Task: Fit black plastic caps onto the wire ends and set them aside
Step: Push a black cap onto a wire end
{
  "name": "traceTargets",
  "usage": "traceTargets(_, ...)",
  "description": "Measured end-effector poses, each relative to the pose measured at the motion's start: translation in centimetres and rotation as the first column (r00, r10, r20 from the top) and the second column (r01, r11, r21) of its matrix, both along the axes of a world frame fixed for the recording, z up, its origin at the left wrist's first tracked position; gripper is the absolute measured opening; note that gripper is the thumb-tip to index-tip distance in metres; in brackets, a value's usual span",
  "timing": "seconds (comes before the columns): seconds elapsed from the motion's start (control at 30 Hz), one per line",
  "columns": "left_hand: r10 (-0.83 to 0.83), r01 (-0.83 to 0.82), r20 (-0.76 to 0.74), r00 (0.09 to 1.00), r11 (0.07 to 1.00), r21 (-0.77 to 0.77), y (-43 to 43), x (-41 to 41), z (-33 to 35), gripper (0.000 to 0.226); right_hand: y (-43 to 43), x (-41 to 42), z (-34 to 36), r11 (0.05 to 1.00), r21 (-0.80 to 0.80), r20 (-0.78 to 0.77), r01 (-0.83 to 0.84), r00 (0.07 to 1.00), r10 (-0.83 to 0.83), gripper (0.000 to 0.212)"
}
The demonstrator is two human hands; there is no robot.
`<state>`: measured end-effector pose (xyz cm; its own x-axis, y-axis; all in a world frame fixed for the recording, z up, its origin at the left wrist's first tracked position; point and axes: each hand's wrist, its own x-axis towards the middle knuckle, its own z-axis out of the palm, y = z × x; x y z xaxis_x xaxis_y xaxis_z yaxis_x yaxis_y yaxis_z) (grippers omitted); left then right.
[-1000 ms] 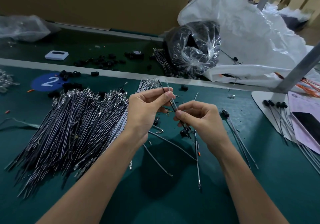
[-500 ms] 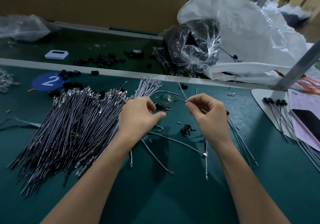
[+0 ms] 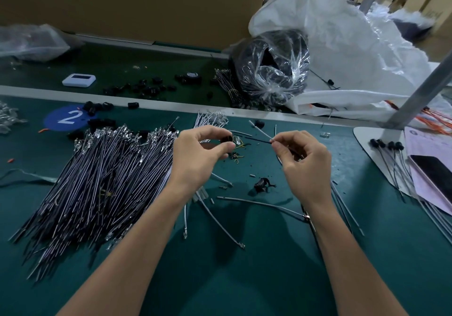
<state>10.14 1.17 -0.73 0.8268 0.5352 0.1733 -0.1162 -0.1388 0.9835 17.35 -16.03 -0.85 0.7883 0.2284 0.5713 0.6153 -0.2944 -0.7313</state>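
The left hand [image 3: 200,159] holds a small black cap [image 3: 226,139] between its thumb and curled fingers. The right hand [image 3: 305,164] pinches a thin wire [image 3: 259,140] between thumb and first finger, close to the wire's end. Both hands are up above the green tabletop [image 3: 244,279], near each other but not touching.

The short dark end of the wire sticks out of the right hand and points left, almost flat, straight at the black cap. The tip is just beside the cap, with a small gap between them. So the cap lies to the left of the wire tip, and the wire's long line aims at it. I cannot tell which way the hole in the cap faces, because the fingers hide it.

The next move is probably to bring the two together, so the wire end goes into the cap. If the tip and the hole do not line up, the thin wire may bend.

A big pile of wires [image 3: 97,176] lies on the left. Some capped wires [image 3: 386,154] lie far to the right.
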Motion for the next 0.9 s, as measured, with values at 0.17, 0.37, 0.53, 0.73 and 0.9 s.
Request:
traceTargets(0.17,0.004,-0.005,0.011,1.0,0.999,0.032,-0.52,0.04,-0.14,0.026,0.1,-0.08,-0.13,0.997,-0.08,0.069,0.007,0.998,-0.001,0.011)
traceTargets(0.37,0.04,-0.041,0.015,0.999,0.997,0.072,-0.58,-0.03,-0.16,0.028,0.05,0.06,-0.2,0.992,-0.116,0.107,0.049,0.994,-0.037,0.009)
traceTargets(0.53,0.048,-0.048,0.008,0.999,0.994,0.097,-0.56,-0.04,-0.15,0.027,-0.02,0.12,-0.23,0.989,-0.131,0.118,0.064,0.992,-0.049,0.009)
traceTargets(0.73,0.057,-0.054,-0.007,0.998,0.974,0.219,-0.74,0.1,-0.3,0.022,0.17,-0.06,-0.32,0.985,-0.163,0.126,0.058,0.991,-0.037,0.007)
traceTargets(0.9,0.077,-0.076,0.008,0.997,0.956,0.283,-0.76,0.16,-0.41,0.022,0.21,-0.07,-0.31,0.984,-0.163,0.108,0.077,0.992,-0.06,0.006)
